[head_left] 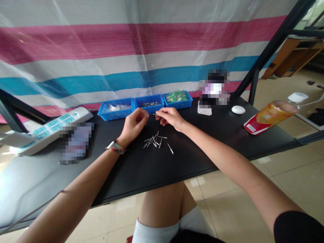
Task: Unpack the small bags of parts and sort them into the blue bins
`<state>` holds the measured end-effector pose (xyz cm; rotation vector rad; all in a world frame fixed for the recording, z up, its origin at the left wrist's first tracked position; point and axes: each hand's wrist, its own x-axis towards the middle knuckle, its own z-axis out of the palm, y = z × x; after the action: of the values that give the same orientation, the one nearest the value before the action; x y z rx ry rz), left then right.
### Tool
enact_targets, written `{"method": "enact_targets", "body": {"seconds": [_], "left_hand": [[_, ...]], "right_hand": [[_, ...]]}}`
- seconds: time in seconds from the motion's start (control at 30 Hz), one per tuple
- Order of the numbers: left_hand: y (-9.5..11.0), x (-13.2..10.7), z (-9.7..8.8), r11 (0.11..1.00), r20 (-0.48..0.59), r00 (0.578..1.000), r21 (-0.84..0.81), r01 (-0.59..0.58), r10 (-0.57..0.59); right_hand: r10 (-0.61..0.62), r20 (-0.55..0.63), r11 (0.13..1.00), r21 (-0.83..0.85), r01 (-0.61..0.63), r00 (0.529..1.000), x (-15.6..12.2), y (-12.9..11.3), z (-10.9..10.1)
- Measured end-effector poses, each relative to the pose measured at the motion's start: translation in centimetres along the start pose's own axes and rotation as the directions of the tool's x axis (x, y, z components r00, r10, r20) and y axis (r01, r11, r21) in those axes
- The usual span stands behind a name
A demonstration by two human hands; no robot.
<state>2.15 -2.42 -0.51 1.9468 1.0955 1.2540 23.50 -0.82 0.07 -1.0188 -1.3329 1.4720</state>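
Note:
My left hand (133, 124) and my right hand (170, 117) meet above the black table (202, 148), just in front of the blue bins. Both pinch the ends of one thin metal pin (152, 114) held level between them. A small heap of several similar metal pins (155, 141) lies on the table a little nearer to me, below the hands. A beaded band sits on my left wrist. The middle blue bin (149, 104) holds more metal pins.
The left blue bin (115, 108) holds clear bits and the right blue bin (177, 98) holds green parts. A white power strip (48, 130) lies at the left, a white round object (238, 109) and a lying bottle (274, 114) at the right. A striped tarp hangs behind.

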Motion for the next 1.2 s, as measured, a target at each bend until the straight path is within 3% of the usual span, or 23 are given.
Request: {"method": "enact_targets", "body": {"seconds": [0.43, 0.73, 0.83, 0.93, 1.1, 1.2], "left_hand": [[0.2, 0.0, -0.5, 0.988, 0.016, 0.997, 0.130, -0.077, 0.076], [-0.3, 0.0, -0.4, 0.991, 0.026, 0.997, 0.113, -0.075, 0.073], [-0.2, 0.0, -0.4, 0.995, 0.036, 0.998, 0.085, -0.047, 0.044], [-0.1, 0.0, -0.4, 0.997, 0.047, 0.998, 0.067, -0.035, 0.032], [-0.2, 0.1, -0.3, 0.997, 0.045, 0.998, 0.070, -0.043, 0.040], [-0.2, 0.1, -0.3, 0.996, 0.051, 0.998, 0.079, -0.035, 0.031]], "right_hand": [[0.008, 0.032, 0.999, 0.038, -0.010, 0.999, -0.1, -0.2, -0.3], [-0.122, 0.018, 0.989, 0.089, 0.120, 0.992, -0.1, 0.3, -0.3], [-0.185, -0.068, 0.979, 0.075, 0.190, 0.980, 0.7, 0.3, -0.3], [-0.257, -0.173, 0.965, 0.014, 0.263, 0.951, 1.7, 0.1, -0.6], [-0.352, -0.226, 0.923, -0.242, 0.298, 0.908, 2.0, 0.0, -2.0], [-0.338, -0.127, 0.905, -0.314, 0.286, 0.932, 1.0, -0.4, -2.5]]}}
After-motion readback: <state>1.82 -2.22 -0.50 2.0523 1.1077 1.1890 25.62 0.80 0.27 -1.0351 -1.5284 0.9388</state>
